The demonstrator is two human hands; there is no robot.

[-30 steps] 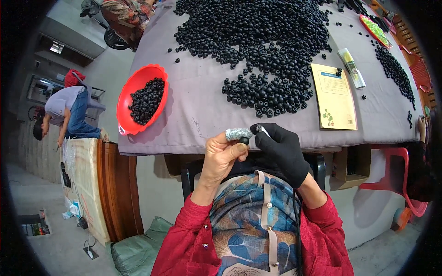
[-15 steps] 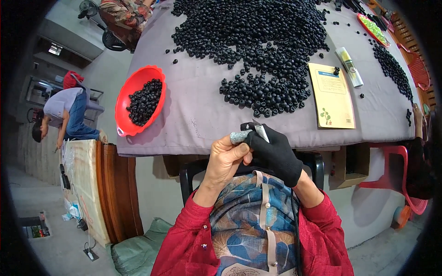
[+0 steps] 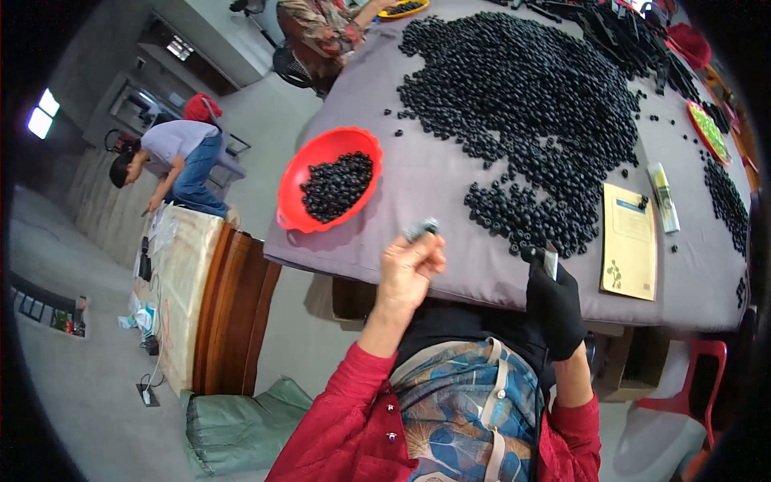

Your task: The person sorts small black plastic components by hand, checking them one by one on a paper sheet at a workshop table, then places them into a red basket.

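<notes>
In the head view, the left hand (image 3: 409, 273) is raised over the near edge of the table (image 3: 426, 185), bare but for a grey sleeve (image 3: 416, 230) on one finger; its thumb and finger are bent close together, and blur leaves it unclear whether anything is pinched between them. The right hand (image 3: 556, 304), in a black glove, is clamped on a small pale blade (image 3: 551, 262) that juts up from the fingers, just short of the near end of the main pile of beads (image 3: 526, 96). The two hands are well apart. These beads are black, and the pile spreads from near the right hand to the far part of the table. More lie in the red bowl (image 3: 287, 197), to the left of the pile. Right of the pile's near end lies a yellow booklet (image 3: 629, 249) with one bead on its far part, and just beyond it a pale packet (image 3: 663, 198). Farther right are a tray (image 3: 708, 132) of green pieces and a smaller strip of beads. To the left, beyond the table, a person (image 3: 181, 157) bends over a bench (image 3: 178, 289).
</notes>
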